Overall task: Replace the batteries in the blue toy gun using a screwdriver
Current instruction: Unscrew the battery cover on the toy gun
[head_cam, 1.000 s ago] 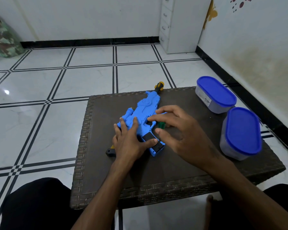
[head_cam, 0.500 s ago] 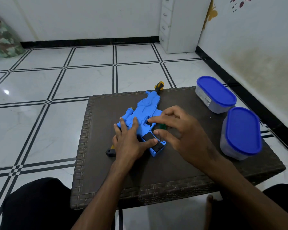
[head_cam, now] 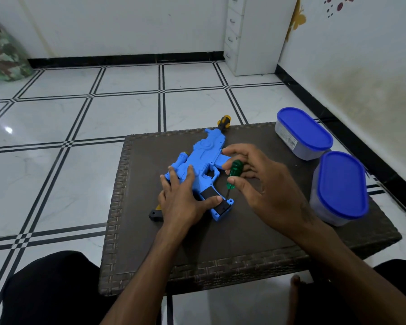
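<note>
Toy gun: one blue toy gun (head_cam: 202, 165) of moulded matt plastic, ribbed and with a round raised ring on its body, lies flat at the centre of the frame on the table, barrel towards the upper right; a yellow-and-black muzzle tip (head_cam: 223, 120) juts past the table's far edge, and a black stock end (head_cam: 155, 215) shows at lower left.
Grip: a black rectangular panel (head_cam: 215, 200) sits in the blue handle, just below centre.
Screwdriver: one screwdriver (head_cam: 233, 175) with a translucent green bulbous handle and a thin dark shaft, standing nearly upright, its tip down at the lower end of the grip panel.
Left hand: the left hand (head_cam: 182, 198) lies flat on the rear of the gun, fingers straight and spread, thumb stretched across the black panel.
Right hand: the right hand (head_cam: 265, 186) pinches the screwdriver handle between curled thumb and fingers, right of centre.
Table: one low table (head_cam: 244, 245) with a dark brown, smooth top and a woven wicker-like rim.
Containers: two oval tubs of cloudy grey plastic with glossy blue lids, one upper right (head_cam: 301, 133), one (head_cam: 340, 187) nearer at the right edge, standing just beside each other.
Floor: glossy white tiles (head_cam: 56, 118) with black double lines.
Cabinet: one white drawer unit (head_cam: 251, 34) at top, four handles visible.
Bag: one mottled green bag (head_cam: 4, 57) at upper left.
</note>
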### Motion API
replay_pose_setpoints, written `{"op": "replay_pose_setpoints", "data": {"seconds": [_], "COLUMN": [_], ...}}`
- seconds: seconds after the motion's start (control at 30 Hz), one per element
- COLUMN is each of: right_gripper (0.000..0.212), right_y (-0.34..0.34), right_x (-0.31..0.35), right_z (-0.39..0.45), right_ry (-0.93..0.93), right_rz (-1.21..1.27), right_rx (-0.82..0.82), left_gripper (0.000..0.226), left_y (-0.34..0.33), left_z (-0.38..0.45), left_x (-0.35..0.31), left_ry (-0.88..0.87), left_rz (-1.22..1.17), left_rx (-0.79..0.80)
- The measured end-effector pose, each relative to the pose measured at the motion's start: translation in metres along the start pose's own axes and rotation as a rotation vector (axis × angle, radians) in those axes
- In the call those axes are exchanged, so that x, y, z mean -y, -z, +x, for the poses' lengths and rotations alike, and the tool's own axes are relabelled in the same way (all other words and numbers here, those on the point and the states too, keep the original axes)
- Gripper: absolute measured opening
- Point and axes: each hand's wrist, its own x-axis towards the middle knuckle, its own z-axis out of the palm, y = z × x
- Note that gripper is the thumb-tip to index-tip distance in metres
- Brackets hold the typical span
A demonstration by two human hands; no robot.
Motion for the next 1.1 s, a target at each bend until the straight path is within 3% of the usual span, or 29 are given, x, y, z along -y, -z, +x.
{"op": "replay_pose_setpoints", "data": {"seconds": [0.53,0.67,0.9,1.1], "right_gripper": [0.040,0.032,0.022,0.035], "right_y": [-0.0035,-0.0059,-0.0093,-0.0061], "right_x": [-0.0001,-0.0014,-0.0071,-0.0035], "right_z": [-0.0010,0.0000,0.0030,0.0030], "right_ry": [-0.039,0.032,0.135,0.134], "right_rz": [0.044,-0.031,-0.163,-0.108], "right_rx": [0.076,0.120,-0.017,0.076], "left_gripper": [0.108,0.106,0.106,0.106], "left_y": [-0.0013,-0.0009,-0.0001,-0.0005], "left_z": [-0.0003,-0.0004,-0.0012,-0.0005], "left_x": [0.0013,0.0016,0.0005,0.0002], "left_ry": [-0.010,-0.008,-0.016,-0.009], "left_rz": [0.005,0.002,-0.009,-0.003], "left_rx": [-0.013,-0.015,-0.014,-0.019]}}
